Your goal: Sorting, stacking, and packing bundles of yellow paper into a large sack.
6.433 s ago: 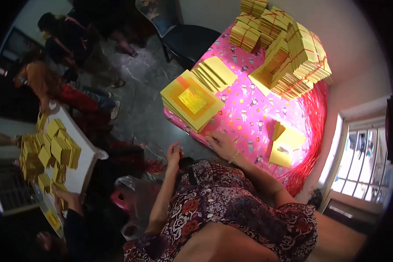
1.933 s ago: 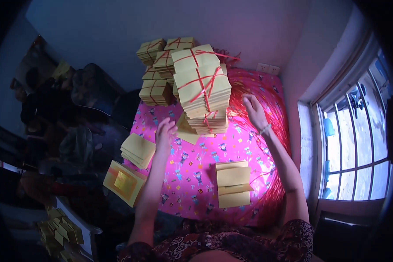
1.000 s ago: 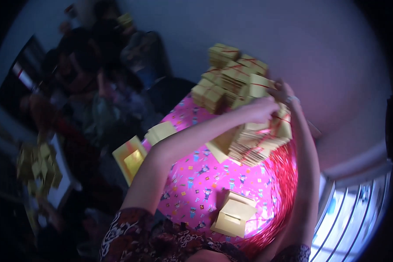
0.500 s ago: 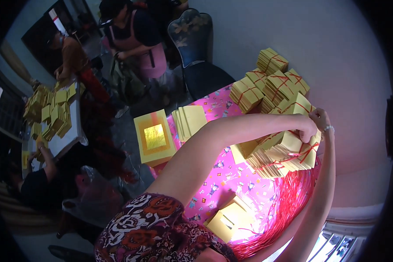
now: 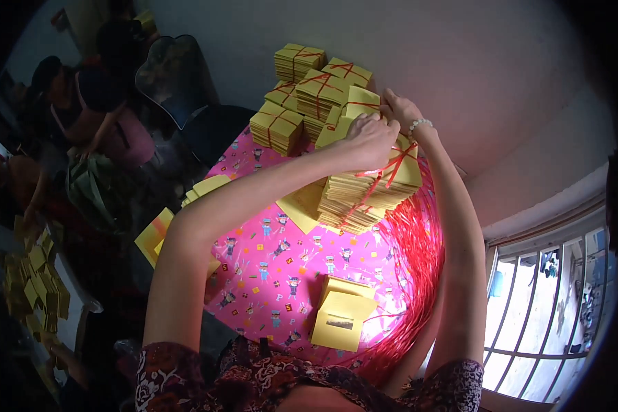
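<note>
Both of my hands are closed over the stacks of yellow paper at the table's far right. My left hand (image 5: 372, 141) is fisted above a thick yellow paper bundle (image 5: 359, 200), which red string (image 5: 395, 165) crosses. Just beyond it, my right hand (image 5: 402, 113) pinches at a yellow bundle (image 5: 362, 101) behind the front one. A red strand on that rear bundle runs up to the right hand's fingers. What lies inside the left fist is mostly hidden, though red strands show beside it. A beaded bracelet (image 5: 420, 125) circles my right wrist.
Several tied yellow bundles (image 5: 321, 93) stand toward the wall. Loose red string (image 5: 419, 240) drapes down the right side of the pink patterned table (image 5: 261, 288). Nearer me sits a small yellow stack (image 5: 340, 323). A barred window (image 5: 549, 309) is at right; a person (image 5: 103, 113) stands left.
My view has turned, so the table and bundles now appear further left and the window shows more. Both hands stay at the bundles, the left now a fist above the front one.
</note>
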{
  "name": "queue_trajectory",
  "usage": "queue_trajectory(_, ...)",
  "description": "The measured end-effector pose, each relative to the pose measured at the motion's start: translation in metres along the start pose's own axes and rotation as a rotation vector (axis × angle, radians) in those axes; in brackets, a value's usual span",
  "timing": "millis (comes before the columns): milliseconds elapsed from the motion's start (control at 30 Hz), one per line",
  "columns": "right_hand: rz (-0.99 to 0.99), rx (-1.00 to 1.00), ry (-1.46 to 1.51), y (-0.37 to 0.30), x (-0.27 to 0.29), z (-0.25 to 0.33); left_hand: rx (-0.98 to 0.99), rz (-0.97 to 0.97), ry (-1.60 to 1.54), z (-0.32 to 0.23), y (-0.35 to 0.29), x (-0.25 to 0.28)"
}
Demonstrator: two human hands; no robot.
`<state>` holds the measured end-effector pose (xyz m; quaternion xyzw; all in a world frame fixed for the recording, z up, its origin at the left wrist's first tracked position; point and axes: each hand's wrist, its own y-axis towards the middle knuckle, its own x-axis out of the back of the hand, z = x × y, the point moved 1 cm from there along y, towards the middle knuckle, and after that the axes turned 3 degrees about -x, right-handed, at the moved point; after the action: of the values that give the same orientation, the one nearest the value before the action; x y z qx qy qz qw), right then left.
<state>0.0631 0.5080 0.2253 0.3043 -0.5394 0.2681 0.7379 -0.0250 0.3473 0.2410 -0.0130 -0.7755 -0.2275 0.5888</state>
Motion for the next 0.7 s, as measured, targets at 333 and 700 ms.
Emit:
queue_trajectory(333, -0.143, -0.065, -0.071, -0.008, 0.03, 0.007, 0.006, -0.048, 0.056, -0.002, -0.1, 0.109)
queue_trajectory(700, -0.412, 0.042, -0.026, -0.038, 0.08, 0.149, 0.591, -0.414, -0.016, 0.017, -0.374, 0.237)
